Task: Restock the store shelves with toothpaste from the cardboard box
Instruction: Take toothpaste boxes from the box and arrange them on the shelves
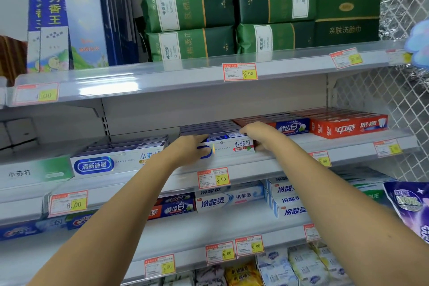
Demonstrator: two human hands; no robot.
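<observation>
A white and blue toothpaste box lies lengthwise on the middle shelf, in front of a stack of dark-topped boxes. My left hand presses on its left end, fingers wrapped over the front face. My right hand grips its right end, thumb under, fingers over the top. A matching white toothpaste box rests to the left on the same shelf. The cardboard box is out of view.
Red toothpaste boxes and a blue one fill the shelf's right part. Green tissue packs stand on the shelf above. More toothpaste sits on the shelf below. A wire mesh panel closes the right side.
</observation>
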